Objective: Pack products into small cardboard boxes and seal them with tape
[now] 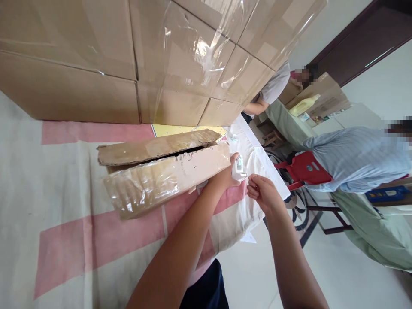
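Note:
My left hand [228,174] is wrapped round a small white container [240,165] with a printed patch on its side, beyond the end of an open cardboard box [193,169]. Just right of the container is my right hand [262,192], its fingers curled and thumb pressed in. Whatever those fingers may hold is too small to make out. The box lies on the tablecloth beside my left forearm, its raised flap leaving a dark gap.
Stacked cardboard boxes [180,64] wrapped in clear film form a wall along the back. Beneath them shows a yellow sheet [172,130]. The pink and white tablecloth [128,234] ends at the right. Past it are a red chair [310,168], seated people, and a yellow bottle [304,105].

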The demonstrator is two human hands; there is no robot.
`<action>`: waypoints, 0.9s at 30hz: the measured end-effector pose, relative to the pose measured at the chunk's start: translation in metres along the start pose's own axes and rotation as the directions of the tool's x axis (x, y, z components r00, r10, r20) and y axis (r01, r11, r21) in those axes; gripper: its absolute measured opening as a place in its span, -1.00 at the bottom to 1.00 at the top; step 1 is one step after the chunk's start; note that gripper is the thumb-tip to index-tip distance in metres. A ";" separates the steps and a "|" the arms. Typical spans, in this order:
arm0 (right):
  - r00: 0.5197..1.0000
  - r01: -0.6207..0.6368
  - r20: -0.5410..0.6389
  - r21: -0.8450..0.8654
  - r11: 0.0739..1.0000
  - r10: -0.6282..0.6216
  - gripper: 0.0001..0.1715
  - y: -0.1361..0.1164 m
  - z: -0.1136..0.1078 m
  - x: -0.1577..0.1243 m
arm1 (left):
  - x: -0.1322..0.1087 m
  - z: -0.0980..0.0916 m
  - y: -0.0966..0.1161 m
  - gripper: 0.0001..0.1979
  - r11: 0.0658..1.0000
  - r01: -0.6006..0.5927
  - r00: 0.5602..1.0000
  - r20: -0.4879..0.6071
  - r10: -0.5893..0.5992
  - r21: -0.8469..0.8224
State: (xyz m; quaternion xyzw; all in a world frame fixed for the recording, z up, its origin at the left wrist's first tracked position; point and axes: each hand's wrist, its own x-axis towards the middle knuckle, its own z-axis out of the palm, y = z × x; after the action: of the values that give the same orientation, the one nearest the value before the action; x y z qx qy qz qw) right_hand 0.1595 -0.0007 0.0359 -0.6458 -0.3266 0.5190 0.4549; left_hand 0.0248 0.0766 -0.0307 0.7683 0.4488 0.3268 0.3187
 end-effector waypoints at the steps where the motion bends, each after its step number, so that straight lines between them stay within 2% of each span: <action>1: 1.000 -0.004 -0.008 0.015 1.000 0.004 -0.52 0.005 0.001 -0.001 | 0.000 0.001 0.000 0.05 1.000 -0.005 1.000 -0.002 0.005 -0.003; 5: 1.000 -0.016 -0.019 0.072 0.997 0.017 -0.48 0.028 0.005 0.001 | 0.001 0.004 -0.001 0.01 0.998 -0.028 1.000 -0.002 0.028 -0.051; 9: 1.000 0.004 -0.010 0.100 0.995 -0.003 -0.50 0.036 0.007 0.004 | 0.001 0.008 -0.003 0.03 0.997 -0.045 0.998 -0.040 0.043 -0.063; 14: 1.000 0.022 -0.012 0.098 0.995 -0.021 -0.50 0.021 0.003 0.002 | -0.001 0.008 -0.003 0.06 0.999 -0.007 1.000 -0.021 0.006 -0.048; 18: 0.994 0.106 -0.016 0.062 0.992 -0.105 -0.58 0.003 -0.001 0.000 | -0.002 0.005 0.000 0.07 1.000 -0.004 1.000 -0.020 0.004 -0.017; 20: 0.989 0.143 -0.030 0.047 0.989 -0.142 -0.58 0.003 -0.001 0.001 | -0.002 0.004 0.001 0.05 1.000 -0.006 1.000 -0.027 0.005 -0.011; 24: 0.981 0.156 -0.116 0.012 0.988 -0.154 -0.53 0.027 0.005 0.009 | -0.002 0.006 -0.001 0.03 1.000 -0.008 0.999 -0.035 0.008 0.016; 27: 0.985 0.135 -0.110 0.023 0.991 -0.131 -0.54 0.043 0.008 0.013 | -0.002 0.008 -0.002 0.01 0.999 -0.003 0.999 -0.046 0.004 0.037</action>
State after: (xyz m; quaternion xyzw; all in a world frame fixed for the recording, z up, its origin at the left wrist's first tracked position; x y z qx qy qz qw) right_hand 0.1528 -0.0028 -0.0098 -0.6429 -0.3360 0.4566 0.5151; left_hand 0.0291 0.0738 -0.0370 0.7672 0.4605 0.3365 0.2935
